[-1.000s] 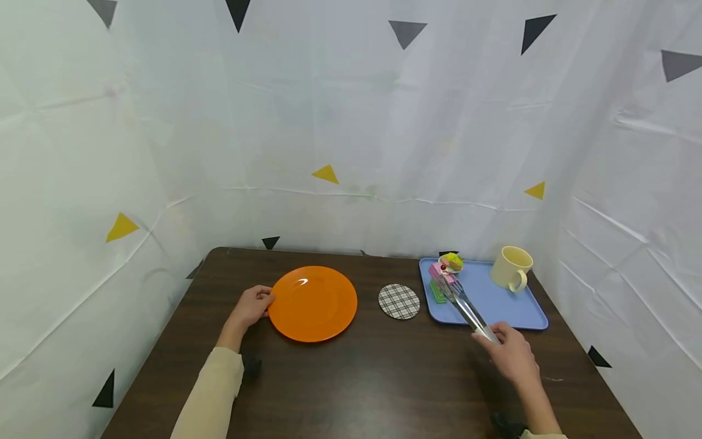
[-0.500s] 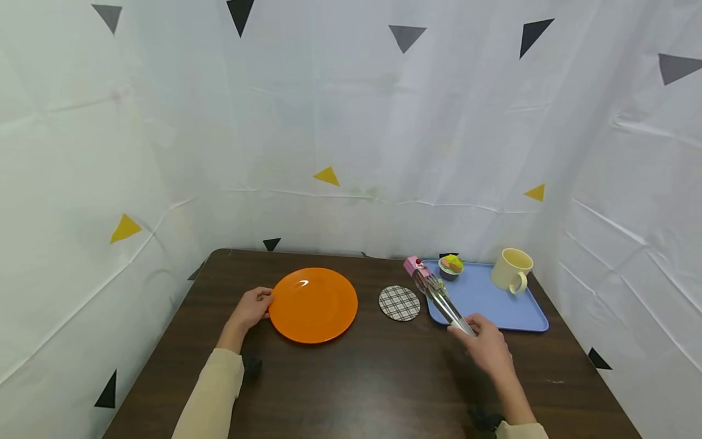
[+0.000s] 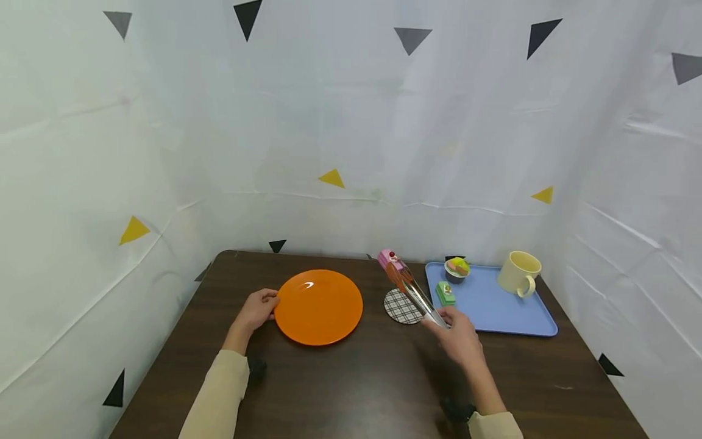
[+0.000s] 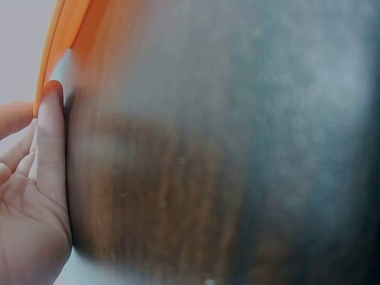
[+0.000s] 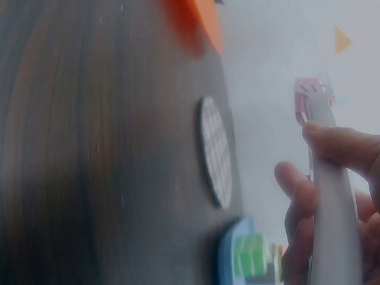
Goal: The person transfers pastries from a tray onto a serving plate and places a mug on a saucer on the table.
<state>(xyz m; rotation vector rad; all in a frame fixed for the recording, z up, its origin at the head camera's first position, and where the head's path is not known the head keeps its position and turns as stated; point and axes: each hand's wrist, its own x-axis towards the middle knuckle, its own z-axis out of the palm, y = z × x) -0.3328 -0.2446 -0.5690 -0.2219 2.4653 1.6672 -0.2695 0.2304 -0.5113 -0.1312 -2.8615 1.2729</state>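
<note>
My left hand [image 3: 256,310] pinches the left rim of an orange plate [image 3: 319,308] lying on the dark table. In the left wrist view the plate's edge sits between thumb and fingers. Metal tongs [image 3: 420,300] are held in my right hand [image 3: 459,338], slanting up and to the left. Their tips clamp a pink toy cake slice [image 3: 387,258] with a red cherry on top, in the air beyond the checked coaster [image 3: 399,310]. In the right wrist view the pink slice [image 5: 303,104] shows small at the tongs' far end.
A blue tray [image 3: 499,311] stands at the right. On it are a green toy cake slice [image 3: 445,294], a toy cup with colourful pieces [image 3: 456,269] and a yellow mug [image 3: 515,274]. White curtains [image 3: 351,122] rise behind the table and at both sides.
My right hand has carried the tongs and the pink cake slice up off the tray and leftward, uncovering the green slice. The left hand stays at the plate's rim.
</note>
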